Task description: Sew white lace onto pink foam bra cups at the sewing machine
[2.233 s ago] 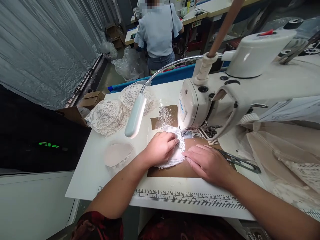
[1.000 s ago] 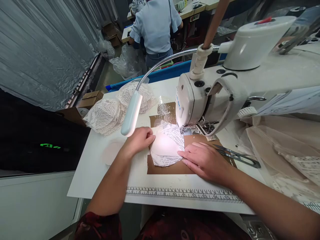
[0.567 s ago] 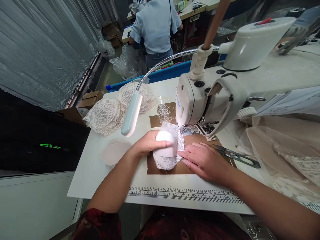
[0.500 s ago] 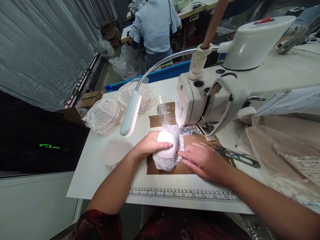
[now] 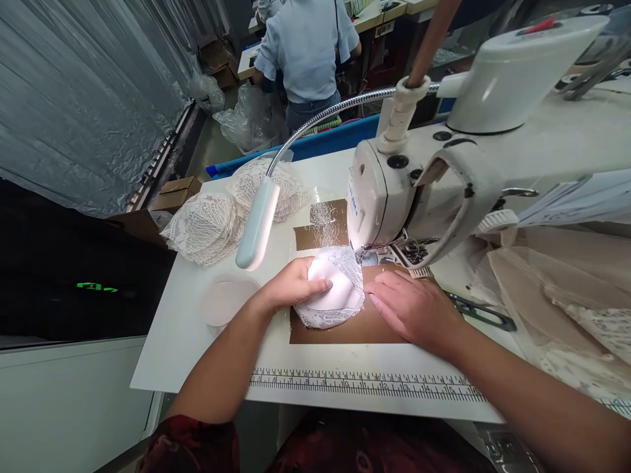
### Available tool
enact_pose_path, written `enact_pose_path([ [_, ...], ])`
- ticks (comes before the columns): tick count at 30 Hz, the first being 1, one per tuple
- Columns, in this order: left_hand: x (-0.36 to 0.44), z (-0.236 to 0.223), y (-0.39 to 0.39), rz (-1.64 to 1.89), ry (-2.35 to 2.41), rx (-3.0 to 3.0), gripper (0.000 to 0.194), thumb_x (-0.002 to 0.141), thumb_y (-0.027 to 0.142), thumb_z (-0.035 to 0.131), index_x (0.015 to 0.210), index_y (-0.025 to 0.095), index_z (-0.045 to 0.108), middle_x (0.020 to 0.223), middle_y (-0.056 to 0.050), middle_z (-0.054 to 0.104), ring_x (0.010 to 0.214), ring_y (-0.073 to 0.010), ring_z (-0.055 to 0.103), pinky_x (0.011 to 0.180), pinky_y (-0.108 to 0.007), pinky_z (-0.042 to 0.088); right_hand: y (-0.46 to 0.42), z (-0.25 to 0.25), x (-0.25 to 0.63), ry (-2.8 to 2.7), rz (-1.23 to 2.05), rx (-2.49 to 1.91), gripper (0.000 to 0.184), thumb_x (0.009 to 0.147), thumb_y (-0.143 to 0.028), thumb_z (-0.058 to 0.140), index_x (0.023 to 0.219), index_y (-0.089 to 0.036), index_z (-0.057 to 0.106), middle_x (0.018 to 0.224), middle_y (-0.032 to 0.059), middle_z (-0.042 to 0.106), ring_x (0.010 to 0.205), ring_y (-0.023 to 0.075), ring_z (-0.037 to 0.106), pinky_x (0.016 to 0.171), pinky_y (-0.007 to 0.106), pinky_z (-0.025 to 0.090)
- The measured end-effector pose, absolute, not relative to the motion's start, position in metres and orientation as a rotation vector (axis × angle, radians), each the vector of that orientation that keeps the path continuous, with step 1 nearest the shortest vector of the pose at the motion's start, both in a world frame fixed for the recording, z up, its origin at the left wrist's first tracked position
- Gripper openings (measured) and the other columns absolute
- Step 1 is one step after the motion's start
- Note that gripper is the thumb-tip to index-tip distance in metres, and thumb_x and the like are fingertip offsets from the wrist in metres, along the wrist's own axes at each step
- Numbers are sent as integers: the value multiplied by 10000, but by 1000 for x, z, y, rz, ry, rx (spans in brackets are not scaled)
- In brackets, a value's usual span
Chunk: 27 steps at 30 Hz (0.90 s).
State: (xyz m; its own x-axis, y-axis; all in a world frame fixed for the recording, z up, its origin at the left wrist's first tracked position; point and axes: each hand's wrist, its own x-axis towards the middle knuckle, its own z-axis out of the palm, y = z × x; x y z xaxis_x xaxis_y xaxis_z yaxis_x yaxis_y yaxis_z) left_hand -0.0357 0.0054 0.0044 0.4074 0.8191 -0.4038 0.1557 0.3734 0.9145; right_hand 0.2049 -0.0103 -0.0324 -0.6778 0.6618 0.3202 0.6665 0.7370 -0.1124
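A white moulded bra cup [image 5: 335, 289] with lace around its edge lies beneath the needle end of the sewing machine [image 5: 377, 197]. My left hand [image 5: 296, 286] grips its left side, thumb on top of the smooth pad and fingers hidden beneath. On the brown board [image 5: 345, 334], my right hand [image 5: 409, 305] rests palm down with fingers extended, their tips beside the cup's right lace edge. Whether those fingertips touch the lace, I cannot tell. Behind the right hand lies a dark slotted metal tool [image 5: 483, 312], partly covered.
Stacked lace pieces [image 5: 204, 226] sit at the table's back left, near a pale round pad [image 5: 229, 299]. A lamp [image 5: 257, 223] hangs over the table. Beige mesh and lace [image 5: 547, 282] pile up at right. A measuring tape [image 5: 365, 384] runs along the front. Another person [image 5: 308, 56] sits beyond.
The cup has turned and flattened under my left hand, showing more of its lace edge. My right hand has slid slightly right, away from the cup.
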Motion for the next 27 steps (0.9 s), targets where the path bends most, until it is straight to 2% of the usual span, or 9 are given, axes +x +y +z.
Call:
enact_pose_path([
  [4,-36,4,5,567,1070,1155,432,693,393,765,977,88,650,860,-61,647,734,-139,576,657,-222,438,-9,-32,205,-2642,-28,-1054,283,836,-140,506,1071,-181,659,832,42,603,732,175,513,615,287,298],
  [10,-35,3,5,571,1058,1190,432,713,395,752,1001,91,646,881,-71,661,744,-148,589,675,-231,444,-8,-33,206,-2563,-56,-1111,224,808,-100,487,875,-157,693,753,40,617,660,160,489,604,294,285],
  [15,-35,1,6,573,1053,1218,473,729,383,738,1085,92,624,963,-98,666,820,-180,612,721,-257,465,-9,-28,201,-2585,-39,-1138,298,814,-89,485,1039,-175,660,915,40,644,787,172,538,611,286,284],
  [27,-40,-4,8,569,1146,1267,486,743,325,720,1143,84,583,1068,-128,654,937,-224,613,790,-295,474,-8,-30,200,-2599,-169,-1149,231,818,-90,478,904,-184,671,768,23,594,698,156,486,576,299,231],
])
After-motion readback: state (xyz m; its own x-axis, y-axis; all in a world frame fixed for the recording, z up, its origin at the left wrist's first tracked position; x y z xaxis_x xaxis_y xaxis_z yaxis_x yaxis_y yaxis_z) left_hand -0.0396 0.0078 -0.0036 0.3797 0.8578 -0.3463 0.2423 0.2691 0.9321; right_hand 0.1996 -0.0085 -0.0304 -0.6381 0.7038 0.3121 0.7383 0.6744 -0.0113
